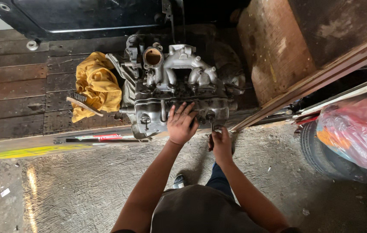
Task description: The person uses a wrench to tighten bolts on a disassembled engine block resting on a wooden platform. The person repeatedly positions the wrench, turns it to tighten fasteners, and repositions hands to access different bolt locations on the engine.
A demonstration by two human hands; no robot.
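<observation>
We are bracing the engine head (pixel 179 92), lying on the wooden floor's edge, with the left hand (pixel 181 124) spread flat just beside the right hand (pixel 221 144), whose grip is clamped on a tool (pixel 212 126) kept square to the fastener.

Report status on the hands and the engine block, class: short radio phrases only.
Left hand flat on the engine block, fingers spread. Right hand closed on a tool at the block's near edge. Yellow rag and wire brush lie alongside, not obstructing.
</observation>
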